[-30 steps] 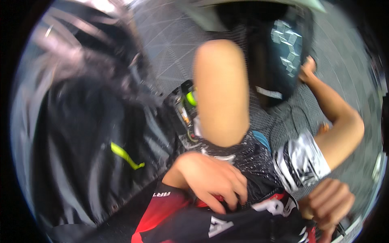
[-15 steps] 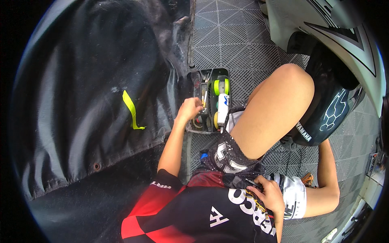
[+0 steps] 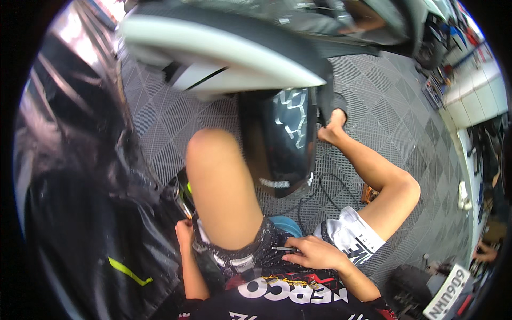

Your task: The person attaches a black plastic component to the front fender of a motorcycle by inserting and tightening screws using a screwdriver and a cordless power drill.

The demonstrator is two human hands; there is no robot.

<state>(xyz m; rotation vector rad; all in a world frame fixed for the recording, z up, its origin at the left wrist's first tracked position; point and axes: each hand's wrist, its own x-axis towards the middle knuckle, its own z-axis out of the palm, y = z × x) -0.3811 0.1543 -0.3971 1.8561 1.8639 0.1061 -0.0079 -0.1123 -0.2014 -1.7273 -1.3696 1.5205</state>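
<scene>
**One slim tool [image 3: 284,248] pinched in my right hand [image 3: 316,253]**

My right hand has a narrow grip, thumb and fingers closed about the tool over my lap. The tool is thin and straight, dark with a paler grey stretch, and its free end points to my left; the rest is hidden in my fingers. My left hand [image 3: 185,232] is down beside my raised left thigh, fingers curled, at the near end of a dark tray [image 3: 182,176]; I cannot tell whether it holds anything. My thigh hides much of that tray (one lime-green piece [image 3: 190,188] shows inside it).

Counting outward, I have one tool and one tray. One blue rounded thing [image 3: 287,226] shows beyond my shorts, and one orange thing [image 3: 368,194] lies by my bent right leg. Black cable [image 3: 324,189] loops over the grey tiled floor [image 3: 392,106]. To my left is one black sheet [image 3: 80,224], creased and shiny, with one lime-green strip [image 3: 129,271] on it. Ahead, between my two legs, is one black mudguard [image 3: 277,144] with a pale angular pattern, under one white fairing [image 3: 224,45]. One white plate [image 3: 447,293] tilts behind me at lower right.
</scene>
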